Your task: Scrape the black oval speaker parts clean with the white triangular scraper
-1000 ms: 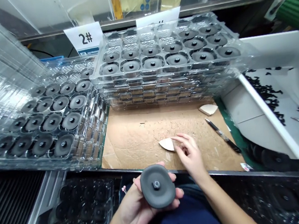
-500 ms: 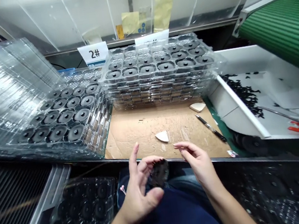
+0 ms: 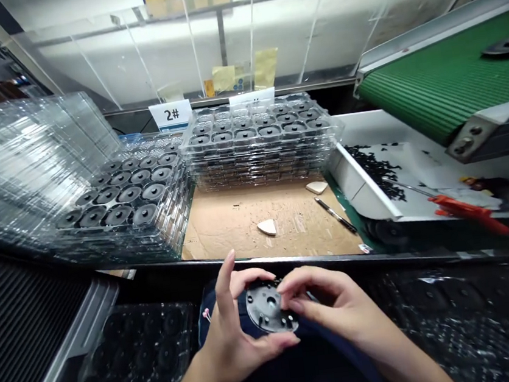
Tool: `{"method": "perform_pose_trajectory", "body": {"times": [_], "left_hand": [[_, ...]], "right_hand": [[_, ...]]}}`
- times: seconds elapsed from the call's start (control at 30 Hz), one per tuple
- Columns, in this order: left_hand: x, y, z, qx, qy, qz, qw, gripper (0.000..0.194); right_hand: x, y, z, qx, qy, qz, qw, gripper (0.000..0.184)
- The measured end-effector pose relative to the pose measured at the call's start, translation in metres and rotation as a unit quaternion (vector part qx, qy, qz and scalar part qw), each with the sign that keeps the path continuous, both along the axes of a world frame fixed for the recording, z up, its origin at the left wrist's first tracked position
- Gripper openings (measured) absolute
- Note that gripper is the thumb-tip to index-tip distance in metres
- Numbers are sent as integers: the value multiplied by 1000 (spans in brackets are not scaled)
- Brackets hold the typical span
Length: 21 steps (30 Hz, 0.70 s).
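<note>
My left hand (image 3: 233,322) grips a round black plastic disc (image 3: 264,311) by its edge, between thumb and fingers, above my lap. The disc's face has a central hole and several small pegs near its rim. My right hand (image 3: 326,299) is at the disc's right side, thumb and index finger pinched together over its face. Whatever those fingertips hold, if anything, is hidden. Beyond the hands, a cardboard sheet (image 3: 221,219) covers the bench, with a small white wedge-shaped piece (image 3: 266,227) on it.
Stacked clear trays (image 3: 259,153) of black discs stand at the back, more trays (image 3: 122,200) at left. To the right are a pen (image 3: 335,215), a white bin (image 3: 364,184) of small black parts, red-handled pliers (image 3: 468,212) and a green conveyor belt (image 3: 431,88).
My right hand has moved left and down onto the disc, its fingers now pinched there. The disc has turned so its pegged face shows. The head view has tilted upward.
</note>
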<state>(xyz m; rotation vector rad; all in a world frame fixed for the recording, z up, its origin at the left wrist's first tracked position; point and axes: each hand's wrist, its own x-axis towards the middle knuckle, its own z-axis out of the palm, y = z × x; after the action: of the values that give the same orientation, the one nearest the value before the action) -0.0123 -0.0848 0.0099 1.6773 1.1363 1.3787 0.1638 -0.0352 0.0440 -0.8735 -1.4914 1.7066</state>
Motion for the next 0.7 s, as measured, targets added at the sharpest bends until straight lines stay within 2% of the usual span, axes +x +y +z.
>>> {"method": "perform_pose_trajectory", "body": {"times": [0.1,0.2,0.43,0.63,0.7], "left_hand": [[-2,-3,5,-57,-28,-18,998,99],[-4,-2,8,-91,-14,-23,995,101],[-14,12,9,-143,26,-14,989,99],[-19,38,7,-194,-33,-46,979,112],[-20,48,7,-196,-43,-52,978,110]], "right_hand": [[-4,5,8,-58,46,93,993,10],[-6,13,8,-124,79,144,979,11],[-13,32,4,-161,85,141,973,13],[-18,60,5,-196,52,159,966,13],[-20,71,4,-216,39,172,960,10]]}}
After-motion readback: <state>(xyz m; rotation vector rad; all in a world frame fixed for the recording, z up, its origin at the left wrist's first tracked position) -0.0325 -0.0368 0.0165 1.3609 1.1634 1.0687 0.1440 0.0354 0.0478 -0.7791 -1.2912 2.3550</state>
